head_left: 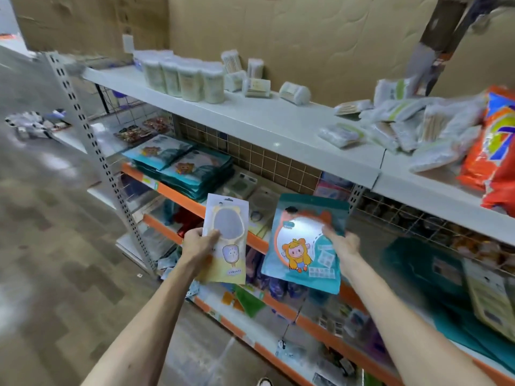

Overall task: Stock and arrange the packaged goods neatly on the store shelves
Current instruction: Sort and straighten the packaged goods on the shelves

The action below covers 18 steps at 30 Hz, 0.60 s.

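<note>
In front of the orange-edged middle shelves (228, 215), the left hand (198, 243) grips a pale yellow packet (232, 257) by its left edge, thumb curled across the front and fingers hidden behind, the packet upright. Just beside it, the right hand (345, 244) holds a teal cartoon packet (295, 246) by its right edge, blurred fingers lying over the front, the packet tilted slightly. On the shelf behind them lies a stack of teal packets (192, 168). The white top shelf (250, 121) carries cotton swab tubs (184, 79) and an orange bag (498, 146). Cardboard sheets (306, 37) back the rack; grey floor tiles (41, 218) lie to the left.
</note>
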Tool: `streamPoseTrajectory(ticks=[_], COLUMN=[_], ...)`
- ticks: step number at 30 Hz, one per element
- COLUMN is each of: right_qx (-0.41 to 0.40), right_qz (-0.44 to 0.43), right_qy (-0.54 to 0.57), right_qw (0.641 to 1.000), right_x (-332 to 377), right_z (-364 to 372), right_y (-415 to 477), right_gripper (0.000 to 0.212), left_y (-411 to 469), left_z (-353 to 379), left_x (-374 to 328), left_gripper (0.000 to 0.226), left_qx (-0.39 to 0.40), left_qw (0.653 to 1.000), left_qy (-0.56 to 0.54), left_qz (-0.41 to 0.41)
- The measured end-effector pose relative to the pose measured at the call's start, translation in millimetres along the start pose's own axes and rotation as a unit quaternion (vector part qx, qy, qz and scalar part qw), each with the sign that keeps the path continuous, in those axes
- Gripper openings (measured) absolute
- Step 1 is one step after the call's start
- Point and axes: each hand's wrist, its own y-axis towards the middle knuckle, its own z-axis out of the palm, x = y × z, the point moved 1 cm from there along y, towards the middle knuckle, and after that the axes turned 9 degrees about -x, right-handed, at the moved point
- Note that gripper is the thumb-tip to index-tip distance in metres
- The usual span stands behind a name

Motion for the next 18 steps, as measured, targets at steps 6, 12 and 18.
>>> streamPoseTrajectory(ticks=[6, 12, 18], right_qx=[-0.022, -0.045, -0.054], right_qz=[0.037, -0.011, -0.044], right_qy=[0.017, 0.036, 0.030], right_qw=[0.999, 0.998, 0.997], right_x=[-0.9, 12.7, 18.1], right_z=[26.2, 60.6, 74.2], right_y=[31.8, 76.0, 106.4], right_gripper=[0.034, 0.016, 0.023], left_y=[41.7, 98.8, 140.6], left_z=[19.7, 58.3, 97.7], left_x=[-7.9, -33.7, -63.1], left_gripper=[0.023, 0.030, 0.022], left_qx=[0.025, 0.051, 0.077], left_qw=[0.999, 0.992, 0.987], left_qy=[0.029, 0.100, 0.119], left_qz=[0.007, 0.049, 0.073])
